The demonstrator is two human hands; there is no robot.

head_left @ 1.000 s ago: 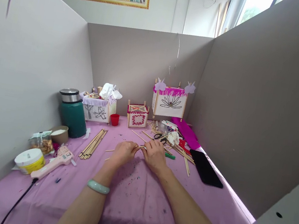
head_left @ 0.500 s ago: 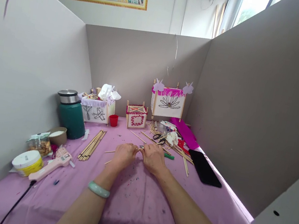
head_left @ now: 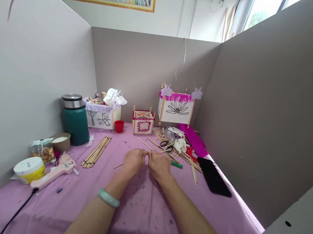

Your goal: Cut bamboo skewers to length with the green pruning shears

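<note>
My left hand [head_left: 134,161] and my right hand [head_left: 159,165] are closed and meet thumb to thumb above the middle of the table. Both seem to pinch a thin wooden stick [head_left: 165,151], whose end slants out past the right knuckles; the fingers hide the rest. Beside my left wrist, the end of another thin stick [head_left: 118,166] shows on the cloth. A green handle [head_left: 176,164] lies just right of my right hand. Black-handled scissors [head_left: 166,145] rest behind it, among loose sticks [head_left: 193,174].
A bundle of sticks [head_left: 96,152] lies left, near a teal flask [head_left: 75,125] and a pink glue gun [head_left: 53,175]. Decorated boxes [head_left: 143,126] and a red cup [head_left: 119,126] stand at the back. A black phone-like slab [head_left: 214,177] lies right. Partitions [head_left: 147,67] enclose the purple cloth [head_left: 144,219].
My hands have drawn together, closing the small gap between them. The stick end that stuck out left of my left hand no longer shows there. The view has shifted slightly.
</note>
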